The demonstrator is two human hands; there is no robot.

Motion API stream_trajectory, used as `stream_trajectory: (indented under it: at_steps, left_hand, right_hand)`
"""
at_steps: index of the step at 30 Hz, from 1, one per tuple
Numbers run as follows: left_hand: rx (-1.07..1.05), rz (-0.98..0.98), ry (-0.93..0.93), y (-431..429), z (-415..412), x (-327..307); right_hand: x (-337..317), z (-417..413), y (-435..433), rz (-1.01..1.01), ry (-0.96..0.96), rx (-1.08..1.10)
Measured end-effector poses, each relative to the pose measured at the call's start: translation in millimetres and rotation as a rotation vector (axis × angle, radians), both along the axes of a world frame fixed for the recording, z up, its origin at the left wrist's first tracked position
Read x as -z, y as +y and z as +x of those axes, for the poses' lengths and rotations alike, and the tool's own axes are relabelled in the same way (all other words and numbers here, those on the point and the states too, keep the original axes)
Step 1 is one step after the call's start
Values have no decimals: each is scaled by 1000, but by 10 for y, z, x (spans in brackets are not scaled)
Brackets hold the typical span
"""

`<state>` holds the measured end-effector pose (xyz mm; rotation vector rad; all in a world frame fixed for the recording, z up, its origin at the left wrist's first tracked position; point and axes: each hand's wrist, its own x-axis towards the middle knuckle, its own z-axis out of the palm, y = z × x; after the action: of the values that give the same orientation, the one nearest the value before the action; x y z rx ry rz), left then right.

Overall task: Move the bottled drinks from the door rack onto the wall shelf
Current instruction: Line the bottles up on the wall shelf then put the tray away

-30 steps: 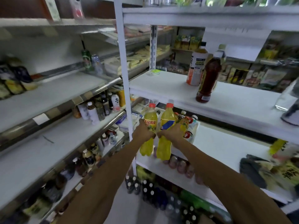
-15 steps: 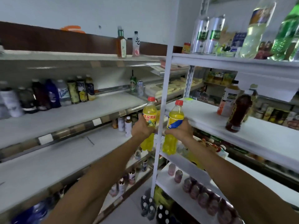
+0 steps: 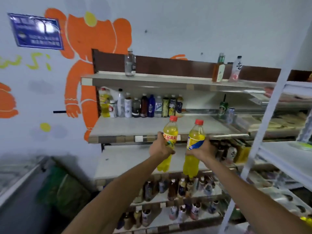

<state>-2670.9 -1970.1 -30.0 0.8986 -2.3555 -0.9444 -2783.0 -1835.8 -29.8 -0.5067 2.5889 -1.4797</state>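
My left hand (image 3: pixel 161 147) grips a yellow drink bottle (image 3: pixel 169 132) with a red cap and a red-lettered label. In my right hand (image 3: pixel 205 148) is a second yellow bottle (image 3: pixel 196 137), red-capped, with a yellow and blue label. Both bottles are upright, held in the air in front of the grey wall shelf (image 3: pixel 135 127). A row of several bottles (image 3: pixel 143 106) stands at the back left of that shelf. The shelf's front and right parts are bare.
The top wall shelf (image 3: pixel 168 80) carries three spaced bottles. Lower wall shelves (image 3: pixel 177 196) hold many small bottles. Two cans (image 3: pixel 226 109) stand at the shelf's right. A white rack post (image 3: pixel 263 132) rises at the right. A grey counter (image 3: pixel 22 183) sits lower left.
The view has swung left from the white rack to the wall shelf. Both hands carried their yellow bottles along, now out past the rack post and level with the shelf's front edge.
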Motion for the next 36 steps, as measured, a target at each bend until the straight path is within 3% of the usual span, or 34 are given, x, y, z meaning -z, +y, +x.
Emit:
stream_trajectory:
  at_steps: [15,23,36]
  left_hand:
    - [-441,46,110,-1101,1546,-183]
    - [-478,0,117,-1670,2069,-284]
    - [-475,80,141,-2495,2412,-49]
  right_hand:
    - [-347,1247,-1432,103,157,-446]
    - [-495,1712,-2090,77,139,-468]
    - [-368,2096,-2869,61,164,-430]
